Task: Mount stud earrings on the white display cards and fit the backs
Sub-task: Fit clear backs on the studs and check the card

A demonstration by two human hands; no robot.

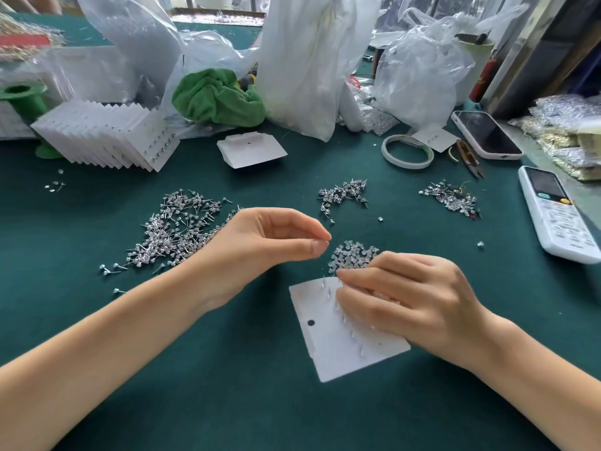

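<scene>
On green table (227, 369), one display card (328, 349), two hands, perhaps four stud piles.

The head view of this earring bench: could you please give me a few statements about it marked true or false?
1. The right hand rests on the white display card. True.
2. The left hand grips the tape roll. False: the roll lies apart, far behind it.
3. A green cloth lies behind the card stack. True.
4. The phone lies left of the big stud pile. False: it is at far right.
</scene>
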